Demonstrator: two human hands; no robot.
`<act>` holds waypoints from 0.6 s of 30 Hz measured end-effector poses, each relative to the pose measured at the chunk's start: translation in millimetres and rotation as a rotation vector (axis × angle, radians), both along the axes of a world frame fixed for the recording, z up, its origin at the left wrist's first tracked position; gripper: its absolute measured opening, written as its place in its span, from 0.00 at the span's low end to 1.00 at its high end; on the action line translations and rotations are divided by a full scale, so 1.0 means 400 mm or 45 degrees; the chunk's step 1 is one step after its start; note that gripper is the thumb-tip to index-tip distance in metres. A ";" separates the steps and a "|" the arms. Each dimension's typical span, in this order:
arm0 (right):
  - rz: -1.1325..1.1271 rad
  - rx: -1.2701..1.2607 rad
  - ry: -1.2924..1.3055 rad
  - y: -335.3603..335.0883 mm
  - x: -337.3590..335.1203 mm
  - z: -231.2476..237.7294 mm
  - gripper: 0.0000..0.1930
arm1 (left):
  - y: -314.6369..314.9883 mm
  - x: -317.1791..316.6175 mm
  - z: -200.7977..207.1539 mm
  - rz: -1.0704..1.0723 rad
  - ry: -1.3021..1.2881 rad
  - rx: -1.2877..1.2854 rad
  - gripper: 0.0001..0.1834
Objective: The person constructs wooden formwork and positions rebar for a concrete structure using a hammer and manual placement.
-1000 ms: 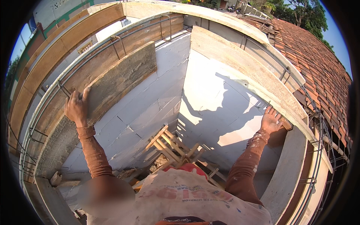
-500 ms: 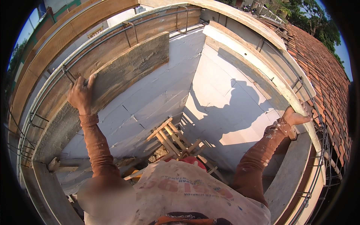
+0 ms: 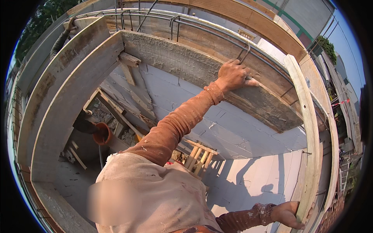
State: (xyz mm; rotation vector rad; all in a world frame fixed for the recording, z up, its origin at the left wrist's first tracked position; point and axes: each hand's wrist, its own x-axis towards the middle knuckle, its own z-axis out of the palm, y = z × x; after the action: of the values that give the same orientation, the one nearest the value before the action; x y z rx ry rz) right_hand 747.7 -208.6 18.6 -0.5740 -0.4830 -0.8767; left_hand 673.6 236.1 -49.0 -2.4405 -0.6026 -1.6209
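My left hand [image 3: 236, 76] is closed over the top edge of a grey, cement-crusted board [image 3: 175, 56] that runs along the far wall's formwork. At the lower right, my right hand [image 3: 289, 214] grips the near end of a long pale wooden plank [image 3: 304, 112]. This plank's far end reaches up across the steel bars at the far right corner. Steel reinforcing bars [image 3: 217, 29] with bent ties lie in the formwork trough just beyond my left hand.
White block walls [image 3: 217, 124] drop away below. A wooden ladder-like frame [image 3: 200, 154] stands down there. Two boards [image 3: 70, 97] curve along the left. Below, another person's arm is beside an orange bucket [image 3: 102, 133]; another hand [image 3: 70, 24] touches the formwork at upper left.
My view has swung left, bringing the bucket and other people's arms into sight. My left hand still holds the board's edge. The pale plank now crosses the corner bars, with my right hand around it.
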 end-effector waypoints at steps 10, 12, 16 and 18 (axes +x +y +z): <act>-0.087 0.214 -0.115 0.230 -0.207 0.106 0.26 | -0.002 -0.003 0.002 -0.027 0.016 -0.006 0.35; -0.203 0.037 -0.165 0.220 -0.189 0.119 0.28 | -0.006 -0.009 0.009 0.003 0.012 -0.028 0.34; -0.088 0.018 -0.054 0.156 -0.117 0.095 0.28 | -0.021 -0.013 0.020 -0.027 0.029 -0.035 0.32; 0.057 -0.093 -0.072 0.134 -0.057 0.088 0.28 | -0.028 -0.015 0.022 0.088 0.055 0.033 0.32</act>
State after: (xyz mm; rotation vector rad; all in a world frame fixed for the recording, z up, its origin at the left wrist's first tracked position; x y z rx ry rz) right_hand 724.8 -155.2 54.0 -0.6041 -0.5790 -0.8374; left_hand 667.6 224.9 -40.3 -2.4020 -0.6482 -1.5362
